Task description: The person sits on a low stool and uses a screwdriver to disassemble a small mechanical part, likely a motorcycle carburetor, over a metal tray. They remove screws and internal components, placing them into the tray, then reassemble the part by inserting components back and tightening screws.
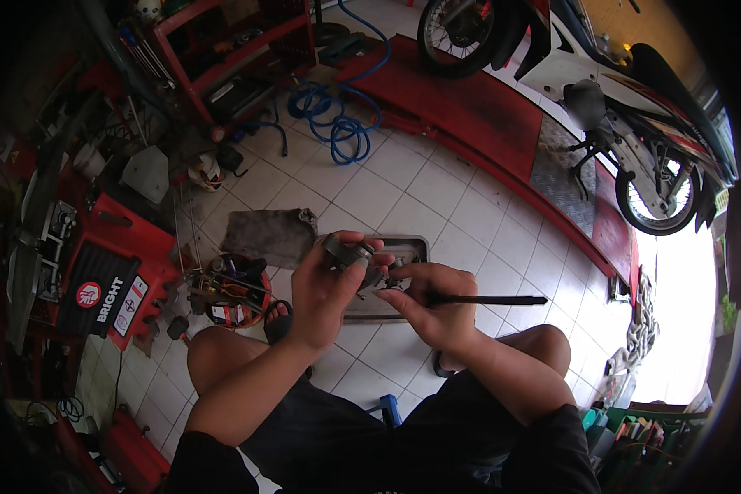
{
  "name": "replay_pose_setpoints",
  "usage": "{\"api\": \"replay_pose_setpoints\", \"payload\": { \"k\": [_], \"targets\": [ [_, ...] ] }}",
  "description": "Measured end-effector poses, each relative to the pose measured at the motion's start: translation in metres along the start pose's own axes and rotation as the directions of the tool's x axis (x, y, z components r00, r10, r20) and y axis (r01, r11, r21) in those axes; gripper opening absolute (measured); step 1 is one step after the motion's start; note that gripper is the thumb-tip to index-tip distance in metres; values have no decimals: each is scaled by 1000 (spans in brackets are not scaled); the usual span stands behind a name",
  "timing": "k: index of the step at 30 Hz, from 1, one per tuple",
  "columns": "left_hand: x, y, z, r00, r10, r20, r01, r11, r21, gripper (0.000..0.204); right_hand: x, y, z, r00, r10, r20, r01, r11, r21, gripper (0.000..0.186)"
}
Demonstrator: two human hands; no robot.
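My left hand (pixel 337 288) grips a grey cylindrical metal part (pixel 344 253), raised over a shallow grey metal tray (pixel 387 315). My right hand (pixel 428 300) is closed on a long black slender tool (pixel 510 300) that points out to the right; its fingertips meet the lower right of the metal part, and the tool's working end is hidden by the fingers. Small items in the tray are mostly hidden behind both hands. A dark grey rag (pixel 259 235) lies left of the tray, and an orange tub of tools (pixel 235 292) stands beside my left knee.
A motorbike (pixel 650 148) stands on a red lift platform (pixel 486 148) at upper right. A coiled blue hose (pixel 329 115) lies ahead. Red shelving (pixel 185 53), a red machine (pixel 128 230) and clutter line the left. A chain (pixel 644 329) and green crate (pixel 642 449) are at right.
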State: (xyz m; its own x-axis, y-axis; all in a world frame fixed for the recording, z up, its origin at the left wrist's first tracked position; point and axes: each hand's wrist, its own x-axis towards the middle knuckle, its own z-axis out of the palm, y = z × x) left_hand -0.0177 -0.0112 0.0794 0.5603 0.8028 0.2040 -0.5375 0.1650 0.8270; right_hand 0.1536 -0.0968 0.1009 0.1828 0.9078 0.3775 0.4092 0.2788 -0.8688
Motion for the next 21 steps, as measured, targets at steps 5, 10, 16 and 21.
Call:
{"api": "replay_pose_setpoints", "payload": {
  "k": [5,10,16,21],
  "targets": [
    [0,4,-2,985,-167,-48,162,982,-95,43,-2,18,5,943,331,43,-322,869,375,22],
    [-3,6,-4,986,-161,-40,158,985,-75,41,1,14,3,884,448,135,-445,717,536,21],
    [-3,5,-5,996,-85,0,85,995,58,47,0,19,3,883,448,141,-438,675,594,21],
    [-5,6,-5,990,-138,-33,140,986,93,47,-3,26,6,865,480,145,-454,627,633,22]
  ]
}}
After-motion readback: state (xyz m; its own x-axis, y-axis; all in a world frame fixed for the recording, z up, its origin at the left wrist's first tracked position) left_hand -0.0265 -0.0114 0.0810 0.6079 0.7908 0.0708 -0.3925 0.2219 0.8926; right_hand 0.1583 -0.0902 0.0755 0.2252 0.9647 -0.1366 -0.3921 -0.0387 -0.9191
